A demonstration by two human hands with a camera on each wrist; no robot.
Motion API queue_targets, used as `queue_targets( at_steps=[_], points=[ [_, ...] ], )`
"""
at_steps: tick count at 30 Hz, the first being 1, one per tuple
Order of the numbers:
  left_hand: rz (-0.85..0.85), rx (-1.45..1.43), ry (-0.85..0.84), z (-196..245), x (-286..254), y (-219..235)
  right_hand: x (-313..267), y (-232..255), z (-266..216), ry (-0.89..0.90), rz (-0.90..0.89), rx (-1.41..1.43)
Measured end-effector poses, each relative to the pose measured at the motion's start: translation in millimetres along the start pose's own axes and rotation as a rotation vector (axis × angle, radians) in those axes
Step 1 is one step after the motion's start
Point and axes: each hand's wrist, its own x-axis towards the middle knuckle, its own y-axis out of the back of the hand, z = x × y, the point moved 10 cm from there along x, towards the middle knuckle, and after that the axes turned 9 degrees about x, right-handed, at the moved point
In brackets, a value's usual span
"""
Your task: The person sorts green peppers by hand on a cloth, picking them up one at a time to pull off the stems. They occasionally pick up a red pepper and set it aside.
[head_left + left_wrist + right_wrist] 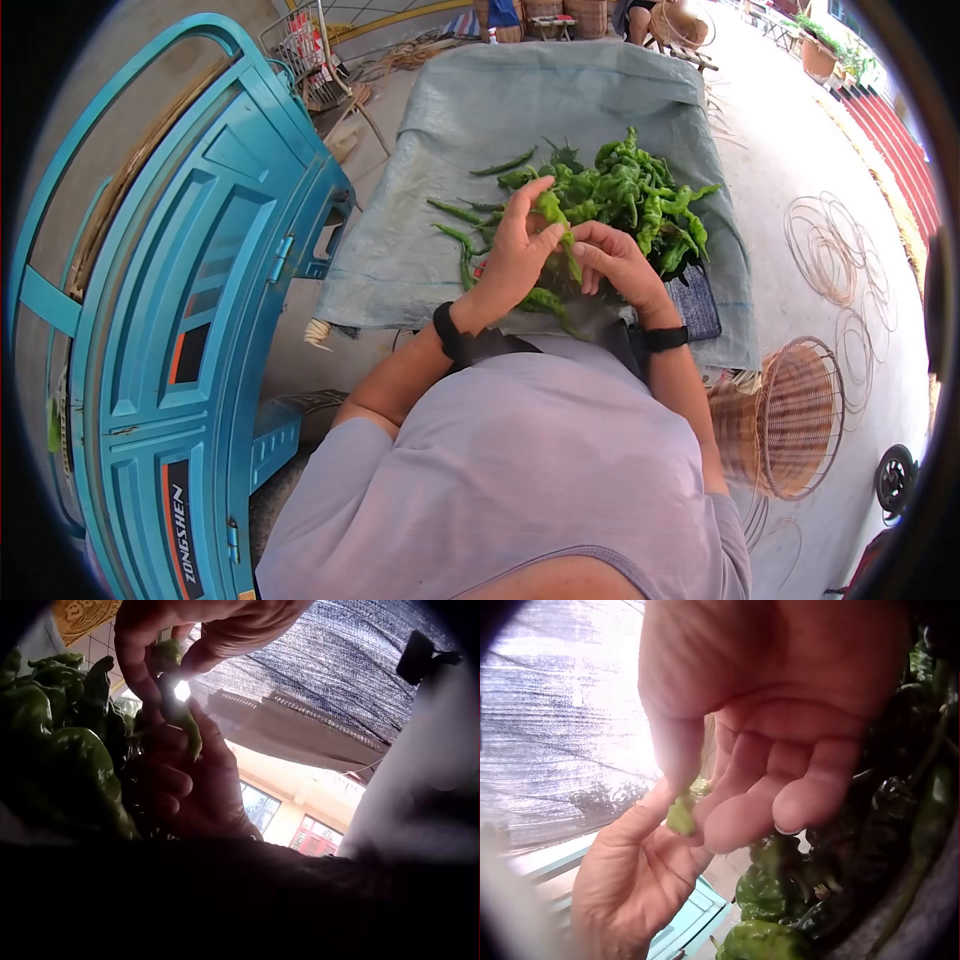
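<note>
A light green pepper (551, 208) is held between both hands above the cloth, in front of a heap of green peppers (640, 190). My left hand (515, 255) pinches its upper part between thumb and fingers. The thumb and index finger of my right hand (622, 268) grip it lower down, the other fingers curled loosely. In the left wrist view the pepper (180, 720) shows between the two hands; in the right wrist view only a piece of it (681, 815) is visible at the fingertips. Several slim peppers (455, 212) lie left of the heap.
A grey-green woven sheet (480, 90) covers the work surface. On the left stands a blue metal vehicle body (220, 260). A wicker basket (790, 420) lies at the lower right, with coiled strips (835, 250) on the ground above it. A dark cloth piece (695, 303) is beside the heap.
</note>
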Motion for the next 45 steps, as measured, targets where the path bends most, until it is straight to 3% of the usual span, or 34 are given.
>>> queue_targets(
  at_steps=[7,10,16,23,29,32,35,40,45],
  points=[
    [0.125,-0.026,-0.046,12.0,3.9,25.8,0.6,-6.0,9.9,-0.060,-0.063,-0.071],
    [0.015,0.284,-0.001,10.0,9.0,21.4,2.2,1.6,6.7,0.004,-0.004,-0.062],
    [0.029,0.325,-0.031,15.2,6.2,24.6,4.6,17.2,0.2,0.082,0.127,0.084],
    [-0.051,0.638,0.198,-47.4,12.5,80.2,8.5,22.5,13.0,0.024,0.143,0.037],
    [-0.276,1.145,0.277,-129.2,5.7,107.4,7.0,22.0,7.2,0.038,0.155,0.044],
    [-0.249,1.144,0.246,-142.3,5.6,112.9,5.9,23.3,7.1,0.035,0.184,0.061],
    [-0.184,1.137,0.305,-121.0,3.2,111.7,6.3,22.0,9.2,0.024,0.157,0.026],
    [-0.153,1.198,0.335,-121.1,3.3,116.3,6.7,13.1,13.6,-0.012,0.052,-0.073],
    [-0.154,1.219,0.366,-127.9,3.4,120.3,6.1,14.4,13.4,-0.012,0.074,-0.070]
  ],
)
